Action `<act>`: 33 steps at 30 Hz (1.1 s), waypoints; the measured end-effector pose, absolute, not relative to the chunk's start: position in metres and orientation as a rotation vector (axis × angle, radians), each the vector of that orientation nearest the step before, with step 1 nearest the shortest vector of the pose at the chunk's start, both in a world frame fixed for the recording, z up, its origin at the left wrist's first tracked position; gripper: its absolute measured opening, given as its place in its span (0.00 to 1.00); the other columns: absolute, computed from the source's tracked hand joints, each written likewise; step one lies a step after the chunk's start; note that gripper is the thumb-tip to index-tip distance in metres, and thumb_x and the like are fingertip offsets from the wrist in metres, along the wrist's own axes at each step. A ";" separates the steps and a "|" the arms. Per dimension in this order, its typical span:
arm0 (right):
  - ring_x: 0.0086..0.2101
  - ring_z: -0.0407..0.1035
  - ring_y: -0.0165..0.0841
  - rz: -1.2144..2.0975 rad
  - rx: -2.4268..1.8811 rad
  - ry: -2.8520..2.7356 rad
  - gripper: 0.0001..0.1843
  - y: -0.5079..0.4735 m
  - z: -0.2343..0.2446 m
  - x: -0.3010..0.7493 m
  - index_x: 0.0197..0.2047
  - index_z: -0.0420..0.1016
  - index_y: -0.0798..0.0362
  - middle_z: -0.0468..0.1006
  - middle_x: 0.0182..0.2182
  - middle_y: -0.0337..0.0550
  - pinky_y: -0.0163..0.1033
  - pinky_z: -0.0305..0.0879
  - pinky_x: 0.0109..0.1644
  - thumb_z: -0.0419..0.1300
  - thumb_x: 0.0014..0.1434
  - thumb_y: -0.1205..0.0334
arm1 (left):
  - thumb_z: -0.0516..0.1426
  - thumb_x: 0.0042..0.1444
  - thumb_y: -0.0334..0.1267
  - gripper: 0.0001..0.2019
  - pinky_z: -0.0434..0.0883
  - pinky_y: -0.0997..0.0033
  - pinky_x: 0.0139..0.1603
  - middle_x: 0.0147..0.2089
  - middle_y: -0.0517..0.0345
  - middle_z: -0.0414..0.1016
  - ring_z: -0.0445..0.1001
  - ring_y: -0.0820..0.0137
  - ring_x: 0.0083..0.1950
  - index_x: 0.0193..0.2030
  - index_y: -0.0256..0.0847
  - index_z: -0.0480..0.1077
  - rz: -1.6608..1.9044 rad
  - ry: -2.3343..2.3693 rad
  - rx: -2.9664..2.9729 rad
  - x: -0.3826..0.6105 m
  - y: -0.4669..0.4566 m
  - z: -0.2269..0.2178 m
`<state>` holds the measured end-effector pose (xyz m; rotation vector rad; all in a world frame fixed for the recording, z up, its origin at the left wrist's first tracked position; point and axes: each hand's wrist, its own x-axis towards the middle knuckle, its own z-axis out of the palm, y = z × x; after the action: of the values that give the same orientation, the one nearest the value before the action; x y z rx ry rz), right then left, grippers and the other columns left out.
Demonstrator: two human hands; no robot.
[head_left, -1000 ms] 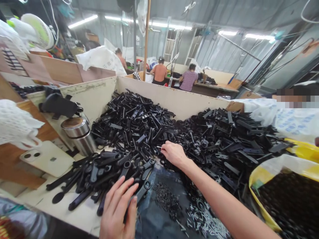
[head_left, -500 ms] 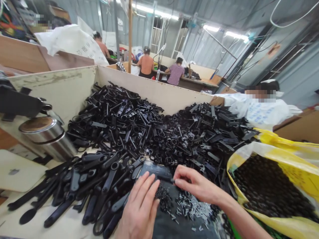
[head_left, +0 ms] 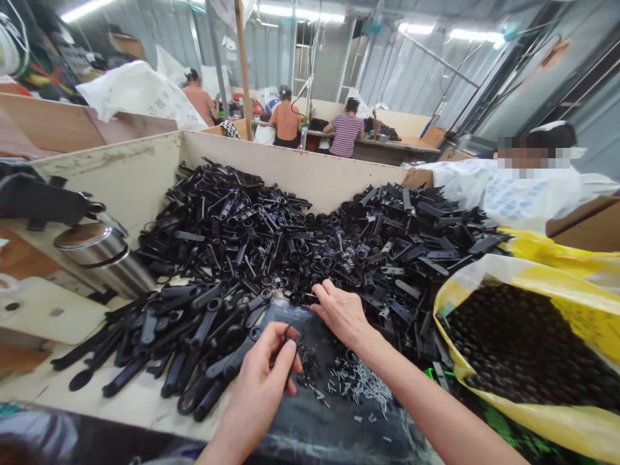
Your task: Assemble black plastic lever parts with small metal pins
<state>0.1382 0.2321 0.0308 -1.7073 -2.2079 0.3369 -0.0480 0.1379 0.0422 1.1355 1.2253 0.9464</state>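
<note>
My left hand (head_left: 266,374) is closed in a pinch, with a small black plastic part (head_left: 290,334) held between thumb and fingers. Its ring-like end shows at the fingertips; the rest is hidden by my hand. Farther forward, my right hand (head_left: 343,315) reaches to the near edge of a heap of black plastic parts (head_left: 334,248). Its fingers are bent together there, and what they pinch is too small to make out. Below both hands lie silver screws or pins (head_left: 363,381) and small black pieces (head_left: 307,361) on a dark work mat (head_left: 310,420).
Long black handle-like pieces (head_left: 208,329) lie piled at the left, near a steel flask (head_left: 109,261) and a phone-like pale slab (head_left: 53,313). A yellow-white sack (head_left: 465,284) of small black pieces stands right. A pale board wall (head_left: 285,158) closes the back; several people sit beyond it.
My left hand has turned from lying flat to pinching a small black part. My right hand has moved forward and slightly left, to the heap's edge. The camera view has shifted slightly.
</note>
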 end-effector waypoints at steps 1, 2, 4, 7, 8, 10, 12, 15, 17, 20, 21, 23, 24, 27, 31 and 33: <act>0.38 0.75 0.36 0.318 -1.719 -2.207 0.07 0.233 0.028 0.139 0.43 0.78 0.50 0.78 0.42 0.45 0.34 0.62 0.37 0.65 0.61 0.68 | 0.55 0.63 0.50 0.13 0.68 0.75 0.23 0.33 0.61 0.73 0.73 0.70 0.28 0.44 0.44 0.66 0.938 1.158 1.000 -0.045 0.136 0.045; 0.38 0.75 0.36 0.303 -1.725 -2.200 0.06 0.233 0.026 0.141 0.43 0.79 0.49 0.79 0.41 0.45 0.34 0.62 0.36 0.63 0.63 0.68 | 0.56 0.62 0.50 0.14 0.65 0.77 0.21 0.35 0.60 0.74 0.73 0.72 0.27 0.44 0.43 0.66 0.929 1.105 0.890 -0.042 0.133 0.046; 0.39 0.75 0.35 0.284 -1.726 -2.164 0.07 0.230 0.026 0.150 0.45 0.80 0.48 0.78 0.44 0.44 0.34 0.62 0.37 0.60 0.67 0.64 | 0.59 0.60 0.47 0.16 0.64 0.78 0.24 0.41 0.54 0.78 0.72 0.75 0.29 0.48 0.40 0.66 0.902 1.038 0.745 -0.037 0.125 0.046; 0.39 0.74 0.35 0.278 -1.714 -2.068 0.13 0.215 0.031 0.169 0.52 0.79 0.48 0.76 0.50 0.46 0.37 0.64 0.40 0.56 0.70 0.58 | 0.60 0.60 0.42 0.20 0.65 0.77 0.30 0.45 0.49 0.79 0.72 0.75 0.33 0.56 0.38 0.65 0.856 0.972 0.635 -0.034 0.109 0.041; 0.38 0.74 0.35 0.282 -1.705 -2.043 0.15 0.206 0.033 0.174 0.54 0.79 0.49 0.76 0.50 0.46 0.37 0.65 0.40 0.56 0.70 0.57 | 0.60 0.60 0.41 0.21 0.65 0.76 0.31 0.45 0.50 0.79 0.71 0.75 0.33 0.57 0.38 0.65 0.848 0.962 0.614 -0.033 0.105 0.038; 0.35 0.73 0.33 0.377 -1.641 -2.003 0.16 0.181 0.037 0.179 0.54 0.79 0.52 0.78 0.44 0.45 0.36 0.66 0.38 0.55 0.70 0.56 | 0.60 0.60 0.40 0.21 0.64 0.76 0.31 0.44 0.51 0.78 0.71 0.75 0.34 0.59 0.39 0.64 0.834 0.967 0.605 -0.031 0.096 0.033; 0.31 0.72 0.32 0.615 -1.512 -1.935 0.16 0.151 0.038 0.176 0.54 0.79 0.53 0.79 0.36 0.42 0.35 0.67 0.35 0.57 0.69 0.56 | 0.59 0.60 0.40 0.21 0.63 0.76 0.30 0.43 0.54 0.77 0.70 0.75 0.33 0.59 0.39 0.64 0.817 1.001 0.642 -0.028 0.090 0.030; 0.28 0.70 0.30 0.889 -1.342 -1.810 0.14 0.110 0.033 0.167 0.52 0.80 0.51 0.80 0.33 0.40 0.34 0.66 0.32 0.62 0.65 0.59 | 0.57 0.60 0.39 0.20 0.63 0.75 0.30 0.42 0.55 0.76 0.68 0.75 0.32 0.58 0.37 0.64 0.767 1.027 0.761 -0.025 0.082 0.026; 0.27 0.69 0.29 0.901 -1.271 -1.820 0.10 0.093 0.027 0.163 0.47 0.83 0.50 0.80 0.36 0.42 0.33 0.65 0.30 0.62 0.65 0.60 | 0.56 0.61 0.39 0.20 0.63 0.75 0.30 0.43 0.54 0.76 0.68 0.75 0.31 0.59 0.36 0.63 0.713 1.021 0.837 -0.024 0.076 0.026; 0.30 0.72 0.30 0.878 -1.185 -1.861 0.09 0.084 0.018 0.164 0.46 0.84 0.50 0.79 0.37 0.44 0.34 0.67 0.33 0.62 0.66 0.62 | 0.53 0.62 0.37 0.19 0.62 0.74 0.28 0.43 0.53 0.75 0.67 0.76 0.30 0.59 0.35 0.63 0.643 1.016 0.928 -0.023 0.066 0.025; 0.32 0.73 0.31 0.879 -1.171 -1.877 0.10 0.084 0.017 0.166 0.46 0.84 0.50 0.79 0.36 0.44 0.34 0.68 0.35 0.62 0.66 0.63 | 0.52 0.61 0.37 0.19 0.62 0.75 0.27 0.43 0.53 0.74 0.67 0.76 0.30 0.58 0.35 0.64 0.630 1.020 0.953 -0.023 0.064 0.026; 0.34 0.74 0.33 0.897 -1.154 -1.916 0.10 0.084 0.015 0.168 0.47 0.84 0.50 0.79 0.34 0.43 0.36 0.69 0.38 0.62 0.67 0.63 | 0.51 0.60 0.34 0.19 0.61 0.75 0.26 0.42 0.54 0.73 0.66 0.76 0.28 0.59 0.35 0.64 0.608 1.030 0.978 -0.023 0.059 0.026; 0.33 0.74 0.33 0.908 -1.151 -1.934 0.10 0.083 0.016 0.169 0.48 0.84 0.50 0.79 0.34 0.43 0.36 0.68 0.37 0.62 0.67 0.63 | 0.51 0.60 0.33 0.20 0.61 0.75 0.26 0.41 0.54 0.73 0.66 0.76 0.28 0.59 0.34 0.64 0.599 1.035 0.976 -0.023 0.058 0.026; 0.30 0.73 0.32 0.910 -1.171 -1.961 0.08 0.081 0.017 0.170 0.46 0.83 0.51 0.79 0.32 0.42 0.35 0.66 0.35 0.63 0.66 0.62 | 0.50 0.60 0.31 0.20 0.61 0.75 0.26 0.41 0.54 0.74 0.66 0.77 0.27 0.59 0.33 0.64 0.569 1.045 0.948 -0.023 0.054 0.027; 0.30 0.73 0.32 0.915 -1.148 -2.005 0.08 0.077 0.017 0.171 0.42 0.84 0.51 0.78 0.31 0.42 0.35 0.66 0.34 0.62 0.67 0.61 | 0.49 0.60 0.30 0.20 0.60 0.76 0.25 0.40 0.54 0.74 0.66 0.78 0.27 0.58 0.33 0.64 0.552 1.058 0.947 -0.023 0.050 0.026; 0.31 0.73 0.32 0.917 -1.112 -2.041 0.09 0.075 0.017 0.173 0.43 0.84 0.51 0.78 0.32 0.42 0.34 0.66 0.35 0.61 0.68 0.60 | 0.49 0.60 0.31 0.19 0.60 0.76 0.25 0.40 0.55 0.74 0.66 0.78 0.26 0.58 0.33 0.64 0.536 1.052 0.959 -0.022 0.049 0.025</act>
<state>0.1727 0.0749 0.0166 -1.1116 -2.0410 0.9174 -0.0220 0.0486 0.0247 0.9587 1.0522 0.5358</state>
